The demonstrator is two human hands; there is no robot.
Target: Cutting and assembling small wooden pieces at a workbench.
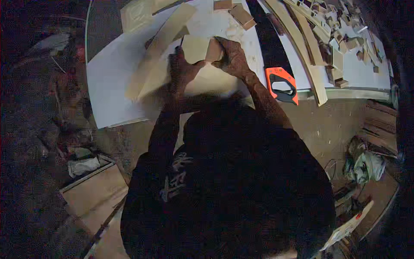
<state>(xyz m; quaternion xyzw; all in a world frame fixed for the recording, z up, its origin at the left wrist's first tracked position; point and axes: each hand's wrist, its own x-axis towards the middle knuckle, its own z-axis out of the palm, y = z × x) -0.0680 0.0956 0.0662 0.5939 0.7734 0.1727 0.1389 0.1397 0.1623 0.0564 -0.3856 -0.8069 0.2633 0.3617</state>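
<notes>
Between my two hands I hold a pale wooden block (196, 48) above the white table, its right side in darker wood. My left hand (183, 69) grips its left edge, thumb stretched along the near side. My right hand (235, 59) closes on the right end, fingers over the far corner. The two thumbs nearly meet at the block's near edge. Just nearer than the hands lies a light wooden board (215, 80), partly in shadow. A long wooden plank (161, 47) runs slantwise left of my left hand.
A handsaw with an orange and black handle (282, 86) lies right of my right arm. Beyond it are long wood strips (297, 47) and a heap of small offcuts (340, 47). Two small brown blocks (242, 16) sit at the far side. A cardboard box (95, 185) stands lower left.
</notes>
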